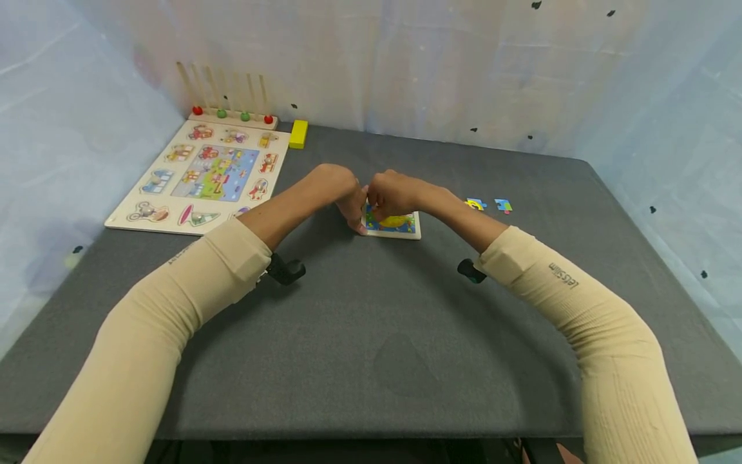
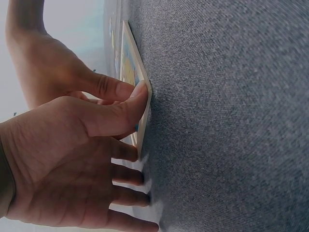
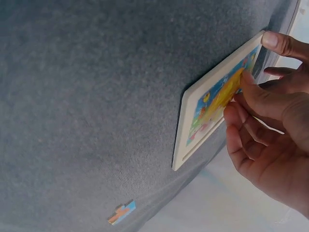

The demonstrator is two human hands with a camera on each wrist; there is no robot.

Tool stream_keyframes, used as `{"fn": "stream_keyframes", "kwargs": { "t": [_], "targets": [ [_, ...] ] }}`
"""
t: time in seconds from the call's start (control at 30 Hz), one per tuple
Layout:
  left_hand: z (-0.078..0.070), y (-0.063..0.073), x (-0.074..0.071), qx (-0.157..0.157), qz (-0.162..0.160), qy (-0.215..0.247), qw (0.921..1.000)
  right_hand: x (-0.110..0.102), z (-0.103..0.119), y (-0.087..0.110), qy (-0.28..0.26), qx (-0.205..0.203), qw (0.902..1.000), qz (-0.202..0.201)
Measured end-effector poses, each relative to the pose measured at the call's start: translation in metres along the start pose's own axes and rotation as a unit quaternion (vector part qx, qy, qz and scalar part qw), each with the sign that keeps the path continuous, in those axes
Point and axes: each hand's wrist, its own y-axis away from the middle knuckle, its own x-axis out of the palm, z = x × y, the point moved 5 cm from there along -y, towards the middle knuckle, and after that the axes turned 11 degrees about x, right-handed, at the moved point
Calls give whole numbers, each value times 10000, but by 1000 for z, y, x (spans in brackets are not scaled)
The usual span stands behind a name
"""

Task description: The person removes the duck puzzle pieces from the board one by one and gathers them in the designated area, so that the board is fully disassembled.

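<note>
A small framed jigsaw puzzle (image 1: 406, 233) with a yellow figure on a blue ground lies on the grey table. My left hand (image 1: 352, 205) holds its left side; in the left wrist view the thumb (image 2: 137, 92) lies on the frame's corner and the index finger touches the edge. The other left fingers are extended beside the frame. Over the picture, my right hand (image 3: 270, 125) has its thumb and fingertips drawn together at a yellow puzzle piece (image 3: 235, 87), which they seem to pinch. The fingers partly hide this piece and the picture's upper left.
Two loose jigsaw pieces, one yellow and blue (image 1: 476, 204), one blue and green (image 1: 503, 205), lie to the right. At the back left are a large wooden puzzle board (image 1: 130, 209), a rack with upright pegs (image 1: 232, 119) and a yellow block (image 1: 298, 134).
</note>
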Motion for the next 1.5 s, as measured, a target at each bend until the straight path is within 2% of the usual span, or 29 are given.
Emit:
{"fn": "stream_keyframes", "kwargs": {
  "t": [0.47, 0.77, 1.07, 1.5],
  "targets": [
    [-2, 2, -1, 193, -6, -132, 9997, 2, -6, 0, -168, 93, 9992, -352],
    [0, 1, -1, -60, -58, 60, 9999, 0, -7, 3, -347, -221, 9970, -656],
    [-1, 1, -2, -90, -32, 28, 10000, -8, -9, 5, -523, -367, 9931, -981],
    [-2, 0, -3, -67, -110, 163, 9998, -31, -28, 32, -782, -24, 9891, -1251]
  ]
}}
